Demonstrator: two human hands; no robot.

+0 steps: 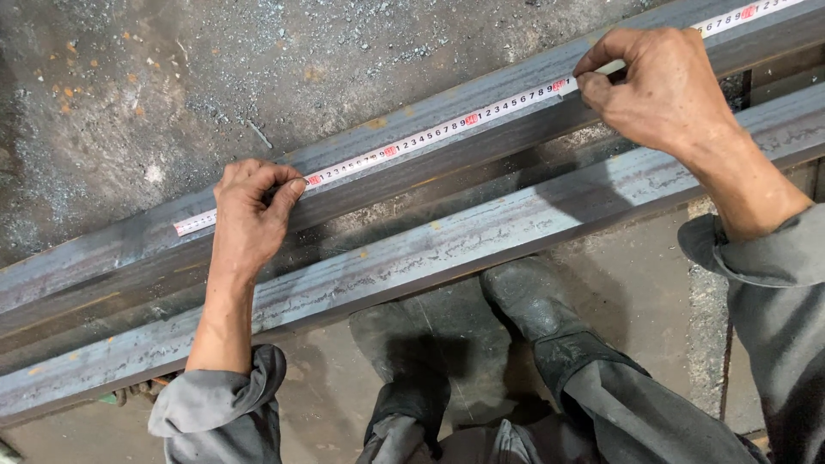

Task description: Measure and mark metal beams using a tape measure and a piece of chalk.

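Bare steel on the long channel beam, dull grey with mill scale, scratched and rust-flecked, faint sheen along the near flange. Thin white tape measure with red and black marks, smooth and slightly glossy, flat along the beam's far edge. Rough concrete floor, matt, strewn with grey metal grit. Worn grey cloth sleeves, matt and creased. Dusty dark boots, scuffed

View: single, head-worn, no second view to overlap.
Facing: steeply downward, over steel beam running diagonally, lower left to upper right.
Range: close, arm's reach; left hand and right hand fill mid-frame.
Lower edge: own boots, grey sleeves.
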